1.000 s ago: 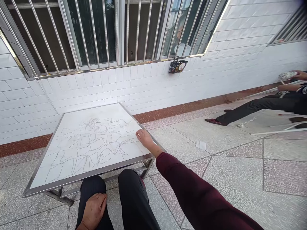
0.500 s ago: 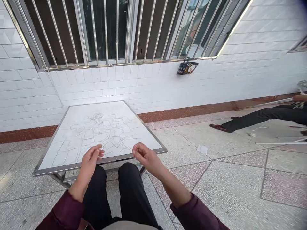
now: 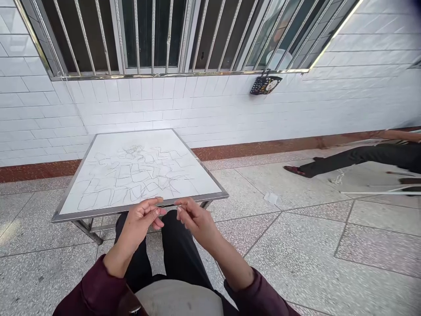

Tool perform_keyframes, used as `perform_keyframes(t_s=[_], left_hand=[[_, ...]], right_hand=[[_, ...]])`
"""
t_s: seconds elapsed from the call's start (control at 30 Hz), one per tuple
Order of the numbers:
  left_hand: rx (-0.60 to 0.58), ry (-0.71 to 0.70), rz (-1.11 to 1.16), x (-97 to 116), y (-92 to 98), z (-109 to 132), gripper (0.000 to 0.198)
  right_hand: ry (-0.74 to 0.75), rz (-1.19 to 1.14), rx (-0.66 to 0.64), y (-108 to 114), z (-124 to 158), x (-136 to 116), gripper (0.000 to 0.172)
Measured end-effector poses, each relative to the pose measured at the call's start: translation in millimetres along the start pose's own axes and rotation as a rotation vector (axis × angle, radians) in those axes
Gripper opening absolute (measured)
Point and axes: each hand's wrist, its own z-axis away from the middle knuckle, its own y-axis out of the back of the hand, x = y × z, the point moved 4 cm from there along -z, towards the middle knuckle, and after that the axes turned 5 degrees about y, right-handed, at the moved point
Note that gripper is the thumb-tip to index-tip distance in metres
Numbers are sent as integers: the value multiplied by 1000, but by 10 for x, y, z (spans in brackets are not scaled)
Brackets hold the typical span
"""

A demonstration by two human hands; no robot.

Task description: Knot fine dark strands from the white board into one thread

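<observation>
One bag (image 3: 265, 84), contents unclear, beyond hands (image 3: 200, 224)

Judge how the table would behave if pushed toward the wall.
The table would probably stay stiff, given its metal-looking frame. It seems unlikely to tip, being broad and low. It may slide little before stopping, as its far edge appears close to the wall.

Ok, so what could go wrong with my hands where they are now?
The left hand and right hand look close to the metal table rim, so they might knock it. And if the fingers pinch anything, too small to make out, it could drop onto the dark trousers and be hard to spot.
</observation>
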Motion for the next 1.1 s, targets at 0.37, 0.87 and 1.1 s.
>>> perform_keyframes(t_s=[0.37,0.87,1.1], left_hand=[[-130,37,-170,-157,100,5,49],[-221,19,-260,-153,119,-49,49],[-315,120,-256,-93,43,-30,52]], right_hand=[[131,17,35,-310,114,341,25],[98,-105,-93,-284,74,254,20],[175,-7,-153,-253,56,186,19]])
